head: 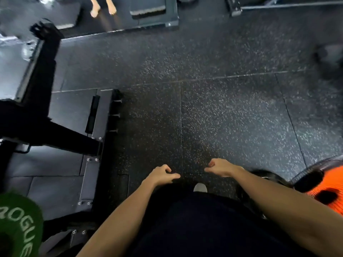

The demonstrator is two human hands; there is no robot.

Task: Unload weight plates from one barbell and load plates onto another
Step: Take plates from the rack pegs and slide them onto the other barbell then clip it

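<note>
I look straight down at a speckled black rubber floor. My left hand [161, 175] and my right hand [220, 167] hang in front of my body, fingers loosely curled, holding nothing. A green weight plate [17, 226] with white lettering sits at the bottom left corner. An orange plate [326, 190] with dark holes shows at the right edge, beside a dark plate [267, 178] partly hidden by my right forearm. No barbell is clearly visible.
A black rack frame [42, 75] with a bolted base plate [92, 164] stands on the left. A mirror [115, 13] at the top reflects two hands. A blurred dark object [332, 60] lies at the right edge. Open floor [222, 108] spreads ahead.
</note>
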